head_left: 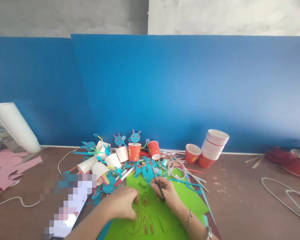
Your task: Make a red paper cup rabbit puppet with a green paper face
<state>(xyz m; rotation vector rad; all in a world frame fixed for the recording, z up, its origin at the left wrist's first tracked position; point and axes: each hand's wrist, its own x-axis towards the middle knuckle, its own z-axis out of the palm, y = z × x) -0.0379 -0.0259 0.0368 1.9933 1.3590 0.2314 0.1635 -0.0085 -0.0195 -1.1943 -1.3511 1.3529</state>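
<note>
Black-handled scissors [160,188] are in my right hand [166,192], fingers wrapped round the handles, blades pointing up and away above the green paper [180,206]. Brown outlines are drawn on this paper: a round shape with rings [145,199], two long pointed ovals [148,225] and a larger curved shape [134,226], partly covered. My left hand [123,202] hovers over or rests on the paper's left part; which, I cannot tell. Its fingers are bent, with a gap between thumb and forefinger and nothing visible between them. Blue paper scraps [148,171] lie just beyond the scissors.
Red cups with blue paper animals [135,136] stand at the back, beside several tipped white cups [99,170]. A tall cup stack [214,146] leans at right near a white cable [285,193]. Pink sheets [7,166] and a lit, pixelated screen [72,206] are at left.
</note>
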